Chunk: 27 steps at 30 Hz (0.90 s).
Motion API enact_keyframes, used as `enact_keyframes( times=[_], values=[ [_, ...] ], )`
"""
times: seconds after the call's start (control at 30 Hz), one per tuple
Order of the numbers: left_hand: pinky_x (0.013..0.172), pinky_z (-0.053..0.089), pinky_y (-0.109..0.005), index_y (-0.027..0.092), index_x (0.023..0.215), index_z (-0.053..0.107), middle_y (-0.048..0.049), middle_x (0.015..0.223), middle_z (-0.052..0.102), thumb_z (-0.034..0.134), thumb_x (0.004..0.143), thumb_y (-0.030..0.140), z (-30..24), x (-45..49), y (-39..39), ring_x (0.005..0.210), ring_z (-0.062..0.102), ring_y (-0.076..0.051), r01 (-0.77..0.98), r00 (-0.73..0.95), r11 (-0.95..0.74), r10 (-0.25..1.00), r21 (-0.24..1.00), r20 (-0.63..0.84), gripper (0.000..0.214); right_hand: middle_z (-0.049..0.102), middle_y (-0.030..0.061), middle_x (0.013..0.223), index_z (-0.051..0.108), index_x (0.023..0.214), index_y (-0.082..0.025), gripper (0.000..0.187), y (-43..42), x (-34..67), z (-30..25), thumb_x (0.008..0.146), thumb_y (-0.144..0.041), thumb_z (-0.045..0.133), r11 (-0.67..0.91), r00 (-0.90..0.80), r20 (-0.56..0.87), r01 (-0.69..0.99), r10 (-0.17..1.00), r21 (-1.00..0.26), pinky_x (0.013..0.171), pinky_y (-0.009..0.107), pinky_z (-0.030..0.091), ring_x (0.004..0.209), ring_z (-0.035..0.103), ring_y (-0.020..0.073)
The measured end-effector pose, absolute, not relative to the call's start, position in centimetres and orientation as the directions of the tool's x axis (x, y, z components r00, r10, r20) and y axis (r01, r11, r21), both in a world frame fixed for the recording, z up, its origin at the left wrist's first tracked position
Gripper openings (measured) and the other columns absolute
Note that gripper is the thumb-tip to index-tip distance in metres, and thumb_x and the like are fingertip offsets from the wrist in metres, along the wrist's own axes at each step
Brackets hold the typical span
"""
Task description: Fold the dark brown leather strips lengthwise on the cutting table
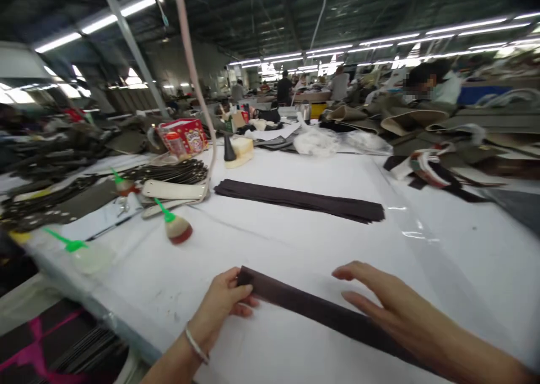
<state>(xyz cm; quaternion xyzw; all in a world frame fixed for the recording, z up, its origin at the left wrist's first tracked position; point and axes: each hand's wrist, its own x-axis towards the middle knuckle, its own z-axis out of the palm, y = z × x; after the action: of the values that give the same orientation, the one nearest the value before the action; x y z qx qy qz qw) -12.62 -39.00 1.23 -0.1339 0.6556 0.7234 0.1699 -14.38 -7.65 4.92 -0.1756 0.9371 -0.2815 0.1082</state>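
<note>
A long dark brown strip (pixel 312 308) lies slanted across the white table (pixel 295 232) in front of me. My left hand (pixel 221 305) pinches its near left end between thumb and fingers. My right hand (pixel 383 299) rests flat over the strip's right part, fingers stretched out and pointing left. Farther back, a stack of similar dark strips (pixel 299 200) lies across the table's middle.
Green-nozzled glue bottles (pixel 175 224) (pixel 80 252) lie at the left beside dark strap piles (pixel 169 172) and a cream-coloured piece (pixel 172 190). A red box (pixel 185 134), plastic bags (pixel 316 142) and fabric heaps (pixel 422 120) stand behind. People work in the distance. A hose (pixel 194 75) hangs down.
</note>
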Motion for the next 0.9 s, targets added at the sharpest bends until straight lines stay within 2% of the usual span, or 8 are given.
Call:
enact_keyframes(
  times=[0.13, 0.27, 0.4, 0.5, 0.63, 0.73, 0.8, 0.9],
  values=[
    [0.053, 0.050, -0.023, 0.013, 0.091, 0.058, -0.0081, 0.085, 0.066, 0.072, 0.065, 0.031, 1.0, -12.5, -38.9, 0.068, 0.063, -0.016, -0.397, -0.918, -0.113, 0.040, 0.911, -0.395, 0.035, 0.054, 0.0099, 0.128, 0.050, 0.130, -0.018, 0.043, -18.8, -15.9, 4.5, 0.089, -0.029, 0.045, 0.661, -0.839, -0.034, -0.401, -0.543, -0.634, 0.101, 0.039, 0.033, 0.117, 0.047, 0.0236],
    [0.051, 0.049, -0.025, 0.015, 0.093, 0.053, -0.0064, 0.081, 0.065, 0.069, 0.066, 0.034, 0.5, -12.2, -39.2, 0.066, 0.063, -0.018, -0.390, -0.921, -0.105, 0.049, 0.915, -0.387, 0.037, 0.065, 0.0046, 0.103, 0.060, 0.116, -0.020, 0.037, -23.6, -17.1, 3.4, 0.080, -0.017, 0.052, 0.663, -0.823, -0.108, -0.363, -0.557, -0.655, 0.085, 0.035, 0.039, 0.095, 0.056, 0.0214],
    [0.045, 0.044, -0.026, 0.017, 0.099, 0.052, -0.0017, 0.071, 0.060, 0.059, 0.074, 0.034, 0.4, -11.2, -40.3, 0.057, 0.057, -0.017, -0.285, -0.957, 0.243, -0.116, 0.927, -0.264, 0.030, 0.065, 0.0004, 0.087, 0.064, 0.094, -0.022, 0.027, -24.6, -17.3, 2.2, 0.074, -0.010, 0.052, 0.685, -0.838, -0.098, -0.364, -0.536, -0.632, 0.077, 0.032, 0.034, 0.086, 0.055, 0.0196],
    [0.070, 0.049, -0.033, 0.020, 0.114, 0.053, -0.0067, 0.099, 0.061, 0.056, 0.079, 0.027, 0.6, -10.3, -41.3, 0.074, 0.059, -0.019, -0.134, -0.967, 0.534, -0.254, 0.835, 0.007, 0.036, 0.065, 0.0010, 0.091, 0.063, 0.093, -0.021, 0.026, -25.1, -17.1, 1.5, 0.074, -0.008, 0.051, 0.700, -0.848, -0.067, -0.387, -0.526, -0.600, 0.079, 0.034, 0.030, 0.089, 0.053, 0.0205],
    [0.076, 0.050, -0.036, 0.019, 0.127, 0.045, -0.0060, 0.102, 0.059, 0.056, 0.081, 0.025, 0.2, -10.5, -42.7, 0.073, 0.058, -0.019, -0.165, -0.966, 0.613, -0.259, 0.772, -0.001, 0.048, 0.064, 0.0014, 0.092, 0.063, 0.094, -0.021, 0.026, -25.7, -17.2, 1.4, 0.075, -0.009, 0.050, 0.719, -0.842, -0.099, -0.384, -0.530, -0.579, 0.078, 0.034, 0.028, 0.090, 0.052, 0.0209],
    [0.078, 0.051, -0.040, 0.020, 0.132, 0.038, -0.0082, 0.115, 0.054, 0.052, 0.085, 0.025, -0.3, -11.2, -44.0, 0.082, 0.057, -0.020, -0.084, -0.924, 0.725, -0.314, 0.683, 0.220, 0.050, 0.064, 0.0014, 0.093, 0.062, 0.094, -0.022, 0.026, -25.8, -17.4, 1.7, 0.074, -0.009, 0.051, 0.745, -0.837, -0.148, -0.371, -0.527, -0.554, 0.077, 0.033, 0.028, 0.089, 0.052, 0.0208],
    [0.086, 0.049, -0.044, 0.021, 0.131, 0.040, -0.0097, 0.122, 0.050, 0.049, 0.088, 0.021, -0.4, -11.3, -44.6, 0.097, 0.055, -0.023, 0.027, -0.881, 0.825, -0.247, 0.564, 0.404, 0.044, 0.064, 0.0016, 0.093, 0.062, 0.094, -0.021, 0.026, -25.9, -17.6, 2.0, 0.073, -0.009, 0.051, 0.757, -0.830, -0.162, -0.385, -0.534, -0.528, 0.077, 0.033, 0.028, 0.090, 0.051, 0.0210],
    [0.093, 0.048, -0.044, 0.021, 0.122, 0.051, -0.0088, 0.117, 0.055, 0.045, 0.090, 0.013, -0.4, -10.9, -45.0, 0.109, 0.052, -0.024, 0.273, -0.893, 0.872, 0.073, 0.407, 0.443, 0.033, 0.064, 0.0023, 0.093, 0.061, 0.093, -0.020, 0.027, -26.3, -17.9, 2.2, 0.072, -0.008, 0.051, 0.766, -0.823, -0.158, -0.414, -0.546, -0.492, 0.076, 0.033, 0.028, 0.090, 0.051, 0.0217]
  ],
)
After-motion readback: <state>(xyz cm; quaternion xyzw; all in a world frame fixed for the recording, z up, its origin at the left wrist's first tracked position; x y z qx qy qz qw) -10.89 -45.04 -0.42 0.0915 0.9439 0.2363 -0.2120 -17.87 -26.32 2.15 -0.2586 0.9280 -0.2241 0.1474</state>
